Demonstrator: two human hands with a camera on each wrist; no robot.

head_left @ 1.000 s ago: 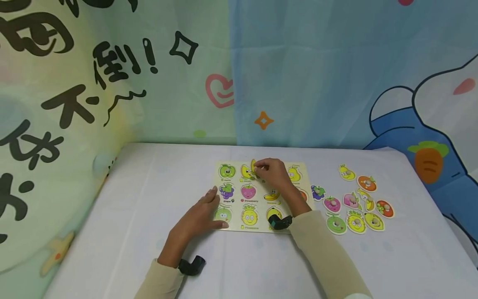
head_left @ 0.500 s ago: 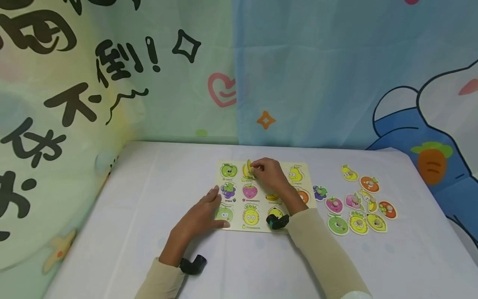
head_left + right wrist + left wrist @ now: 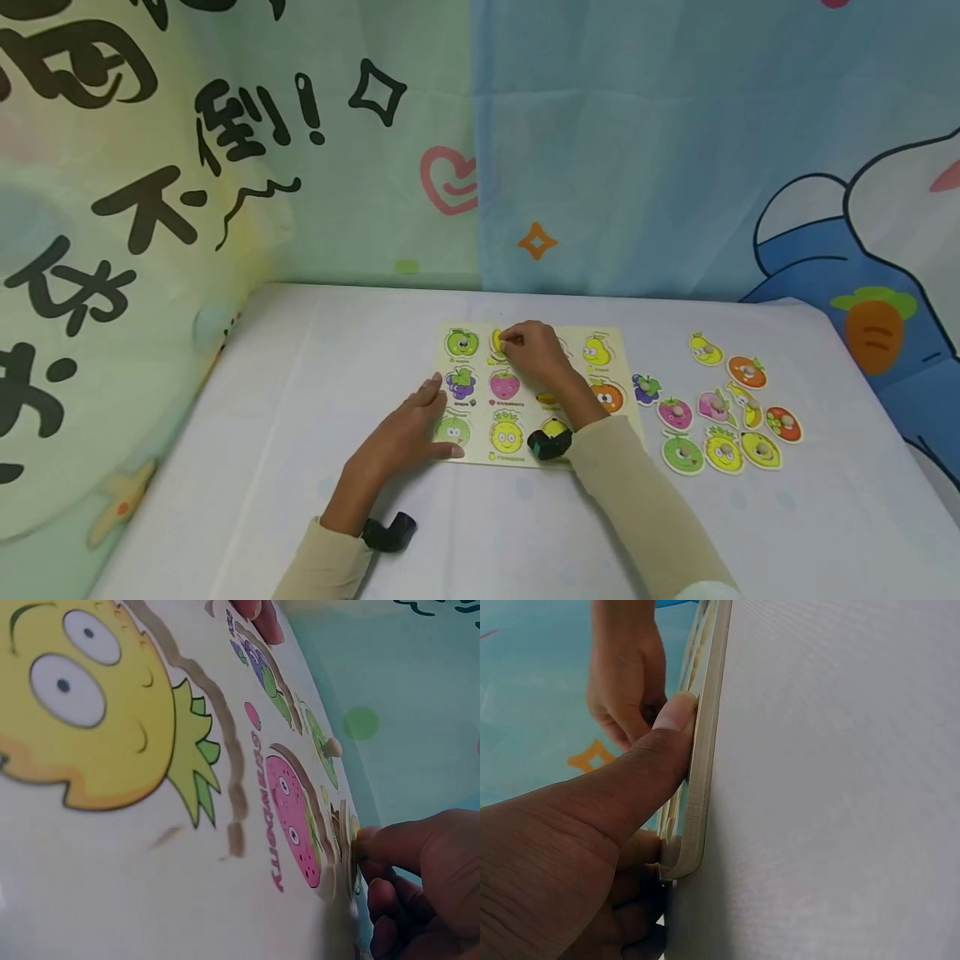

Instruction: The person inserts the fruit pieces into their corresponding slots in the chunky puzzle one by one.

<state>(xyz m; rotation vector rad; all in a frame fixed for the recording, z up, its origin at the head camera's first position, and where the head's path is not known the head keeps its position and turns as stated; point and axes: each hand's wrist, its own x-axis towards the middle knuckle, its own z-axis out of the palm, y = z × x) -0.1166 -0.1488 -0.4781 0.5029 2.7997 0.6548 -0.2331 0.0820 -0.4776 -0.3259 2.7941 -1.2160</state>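
In the head view my left hand (image 3: 408, 429) rests at the near left corner of a cream fruit puzzle board (image 3: 474, 450), its thumb against the front edge. In the left wrist view that thumb (image 3: 649, 769) lies along the board's side. My right hand (image 3: 536, 350) pinches a yellow fruit puzzle piece (image 3: 496, 342) over the second spot of the top row. Seen from the right wrist, this wooden piece (image 3: 345, 847) is edge-on between thumb and fingers, close over the board. Its face is mostly hidden. A green apple piece (image 3: 326, 757) with a knob sits beside it.
Several loose knobbed pieces lie right of the board, among them a grape (image 3: 647, 389), a strawberry (image 3: 676, 414), a pear (image 3: 706, 349), an orange (image 3: 747, 372), a banana (image 3: 745, 408) and a pineapple (image 3: 723, 452). A printed curtain (image 3: 615, 167) hangs behind the white table (image 3: 337, 350).
My right hand has shifted slightly left over the board with the yellow piece, and less of the piece shows beyond the fingertips. My left hand has stayed at the corner.
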